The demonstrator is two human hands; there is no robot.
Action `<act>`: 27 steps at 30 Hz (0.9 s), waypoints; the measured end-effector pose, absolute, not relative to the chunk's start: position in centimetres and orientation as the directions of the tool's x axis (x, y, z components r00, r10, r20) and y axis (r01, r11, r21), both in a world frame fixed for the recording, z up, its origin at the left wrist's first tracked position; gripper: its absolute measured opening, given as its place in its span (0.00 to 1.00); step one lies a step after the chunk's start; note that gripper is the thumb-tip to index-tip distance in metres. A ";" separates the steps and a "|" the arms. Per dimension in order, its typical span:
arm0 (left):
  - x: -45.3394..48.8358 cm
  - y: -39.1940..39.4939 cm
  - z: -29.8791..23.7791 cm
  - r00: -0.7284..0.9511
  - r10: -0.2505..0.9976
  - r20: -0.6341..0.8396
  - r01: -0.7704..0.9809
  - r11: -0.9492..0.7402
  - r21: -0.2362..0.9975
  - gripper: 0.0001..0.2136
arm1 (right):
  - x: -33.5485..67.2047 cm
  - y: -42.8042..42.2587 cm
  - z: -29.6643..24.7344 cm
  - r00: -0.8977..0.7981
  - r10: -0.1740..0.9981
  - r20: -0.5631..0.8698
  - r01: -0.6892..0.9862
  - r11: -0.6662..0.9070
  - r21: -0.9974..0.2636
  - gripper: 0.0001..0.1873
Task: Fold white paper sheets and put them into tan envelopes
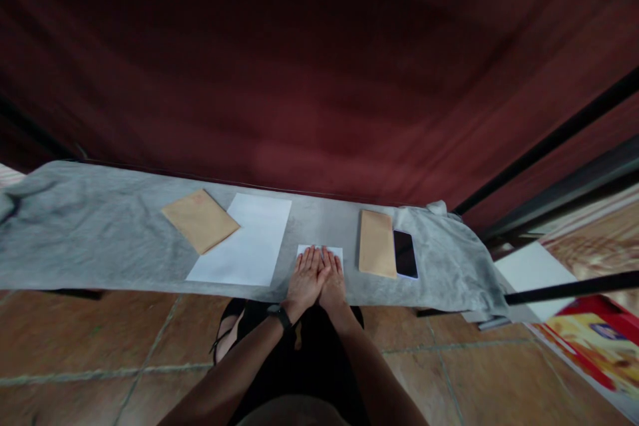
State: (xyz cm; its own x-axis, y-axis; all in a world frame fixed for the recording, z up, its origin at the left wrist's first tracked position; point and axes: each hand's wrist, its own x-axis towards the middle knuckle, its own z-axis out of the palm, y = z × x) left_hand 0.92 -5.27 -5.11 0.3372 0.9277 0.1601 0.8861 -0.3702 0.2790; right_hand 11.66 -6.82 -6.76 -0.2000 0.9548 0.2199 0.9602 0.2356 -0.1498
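Both hands lie side by side, palms down, on a small white piece of paper [339, 251] near the front edge of the cloth. My left hand [305, 277], with a dark watch on its wrist, has its fingers stretched out flat. Next to it, my right hand [332, 281] is flat too, and the thumbs meet or overlap. Most of the small paper is hidden under the hands, so I cannot tell if it is folded. Left of them is a large white sheet [252, 239], with a brown envelope-like packet [200, 219] over its left edge.
A second brown packet [377, 243] and a dark-screened phone [405, 254] lie to the right. Grey cloth [124, 239] covers the narrow table. A dark red curtain [299, 113] hangs behind it. Black bars and a red box [594, 339] stand at the right.
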 end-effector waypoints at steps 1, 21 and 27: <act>0.8 -5.2 -5.3 0.337 0.928 0.156 0.887 -0.369 0.277 0.29 | 11.7 -6.8 -6.7 -0.198 0.955 0.219 0.962 0.233 -0.145 0.33; -2.7 -5.5 -5.6 0.329 0.912 0.244 0.918 -0.369 0.144 0.32 | 13.5 -7.9 -6.5 -0.023 0.931 0.365 0.975 0.102 -0.197 0.29; -3.6 -5.7 -5.3 0.322 0.917 0.236 0.911 -0.368 0.186 0.32 | 14.1 -8.4 -6.7 0.009 0.935 0.354 0.977 0.067 -0.203 0.29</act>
